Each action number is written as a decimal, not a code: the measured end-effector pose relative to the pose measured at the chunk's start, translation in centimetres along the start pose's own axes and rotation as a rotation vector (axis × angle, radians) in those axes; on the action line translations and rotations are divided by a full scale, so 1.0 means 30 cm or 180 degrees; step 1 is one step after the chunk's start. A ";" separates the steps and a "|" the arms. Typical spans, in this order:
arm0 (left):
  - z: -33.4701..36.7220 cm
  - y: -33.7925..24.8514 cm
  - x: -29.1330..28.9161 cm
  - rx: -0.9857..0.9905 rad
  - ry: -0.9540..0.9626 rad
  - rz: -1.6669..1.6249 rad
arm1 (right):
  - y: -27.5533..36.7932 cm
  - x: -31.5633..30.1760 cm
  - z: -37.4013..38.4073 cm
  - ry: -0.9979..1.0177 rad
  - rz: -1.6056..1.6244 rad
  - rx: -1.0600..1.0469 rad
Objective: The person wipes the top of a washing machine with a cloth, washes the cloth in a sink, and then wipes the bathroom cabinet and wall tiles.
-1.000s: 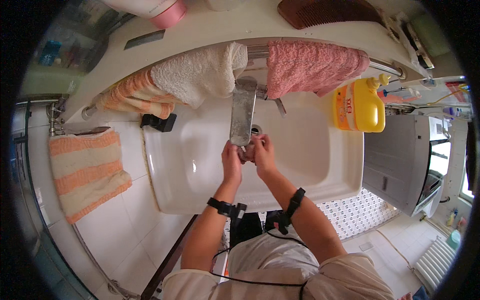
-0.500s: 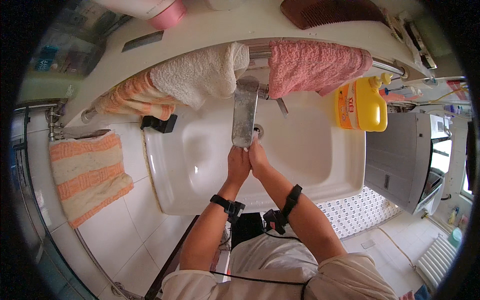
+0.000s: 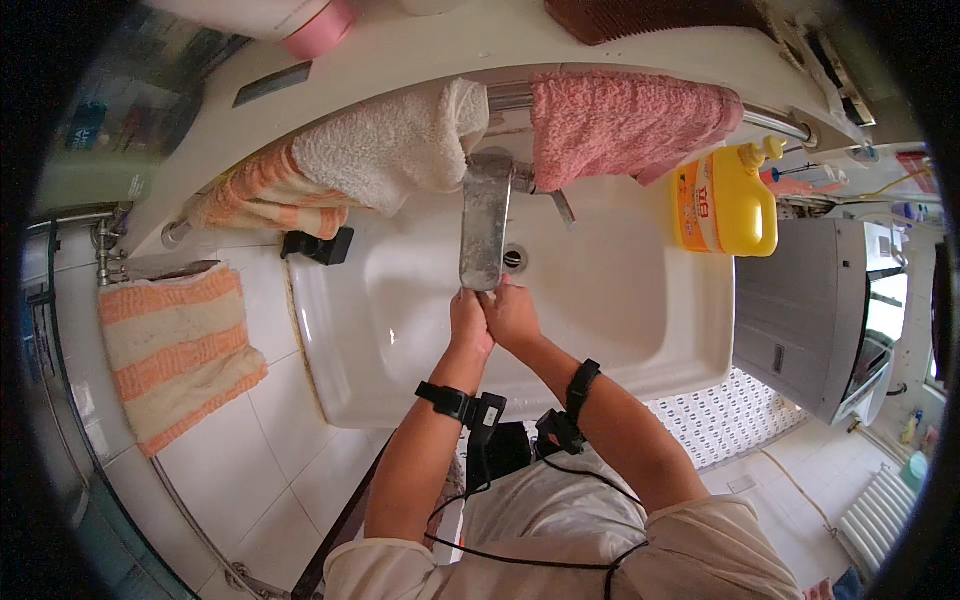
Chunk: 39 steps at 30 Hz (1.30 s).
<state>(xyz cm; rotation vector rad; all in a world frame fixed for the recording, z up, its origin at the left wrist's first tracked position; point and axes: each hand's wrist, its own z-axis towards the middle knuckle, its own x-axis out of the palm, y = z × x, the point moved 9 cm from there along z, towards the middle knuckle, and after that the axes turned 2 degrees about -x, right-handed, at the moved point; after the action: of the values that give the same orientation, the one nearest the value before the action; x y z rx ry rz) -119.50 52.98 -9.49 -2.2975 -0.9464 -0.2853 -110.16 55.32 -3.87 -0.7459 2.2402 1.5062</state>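
Observation:
Both hands meet over the white sink basin [image 3: 590, 300], just below the spout end of the metal faucet [image 3: 484, 230]. My left hand [image 3: 468, 320] is pressed against my right, its fingers mostly hidden under the spout and by the other hand. My right hand [image 3: 513, 316] is closed, with its fingers bent in towards the left hand; whether anything lies between the palms is hidden. Beyond the hands, the drain hole [image 3: 513, 259] is uncovered. The faucet's lever [image 3: 563, 208] points to the right. I cannot make out running water.
A yellow pump bottle [image 3: 740, 210] stands at the sink's right rear corner. White [image 3: 390, 145] and pink [image 3: 630, 125] towels hang on a rail behind the faucet. A black object [image 3: 320, 246] sits at the left rear rim. Black wrist straps with cables [image 3: 485, 412] hang near the front edge.
My right hand has drawn back from the drain towards me, and its fingers have bent in against the left hand. The left hand has shifted slightly left.

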 end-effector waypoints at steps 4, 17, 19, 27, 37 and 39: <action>0.013 0.054 0.005 -0.0498 0.0168 -0.0428 | 0.050 -0.057 -0.041 0.0382 -0.0370 -0.0599; -0.071 0.027 0.089 -0.0291 0.0996 -0.0344 | -0.075 -0.339 -0.020 -0.0867 0.1117 -0.0515; -0.082 0.018 0.092 -0.0238 0.0951 -0.0401 | -0.095 -0.461 0.006 -0.0991 0.1473 -0.0145; -0.146 0.014 0.121 -0.0237 0.1265 -0.0930 | 0.229 -0.525 -0.008 -0.0374 -0.0137 -0.1657; -0.287 0.001 0.110 0.1496 -0.0048 0.0516 | -0.097 -0.148 -0.193 0.0532 0.1984 0.0662; -0.302 0.020 0.151 0.1731 -0.0426 0.1375 | -0.196 -0.080 -0.184 0.0558 0.1853 0.0881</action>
<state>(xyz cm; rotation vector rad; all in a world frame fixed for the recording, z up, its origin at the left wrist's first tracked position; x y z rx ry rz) -115.47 49.51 -0.84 -1.9534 -0.4830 0.2816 -104.67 49.00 -4.86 -0.1446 2.8902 1.3380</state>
